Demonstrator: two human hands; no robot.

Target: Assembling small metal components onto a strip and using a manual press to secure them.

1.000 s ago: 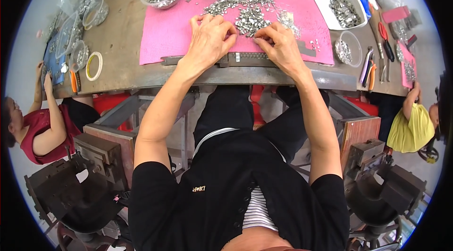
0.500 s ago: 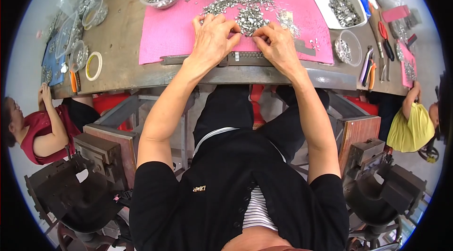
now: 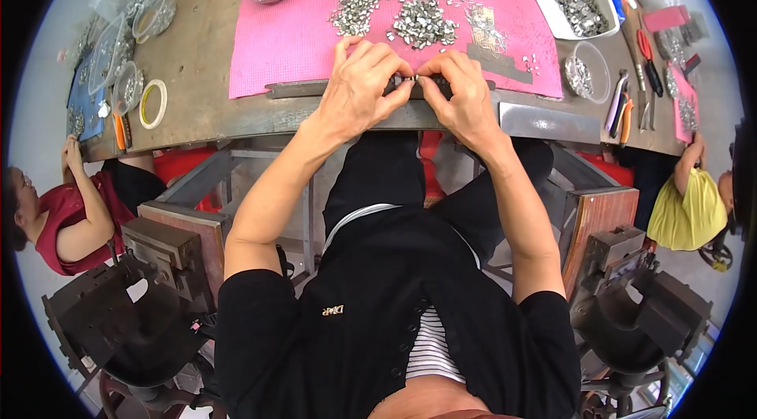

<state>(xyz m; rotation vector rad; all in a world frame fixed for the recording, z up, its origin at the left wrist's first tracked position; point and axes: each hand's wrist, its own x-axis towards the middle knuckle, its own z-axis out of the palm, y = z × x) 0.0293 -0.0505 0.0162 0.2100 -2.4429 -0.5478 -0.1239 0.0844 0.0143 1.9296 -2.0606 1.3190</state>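
The bare left hand and bare right hand meet at the fingertips, each seeming to pinch, thumb against forefinger, 1 small silvery metal piece. It sits between them at the long dark metal bar, along the near edge of the pink textured mat. Uneven squeezing could flick it into the loose silvery metal pile or off the worn brown tabletop. Fingers hide the contact, so misalignment could go unnoticed.
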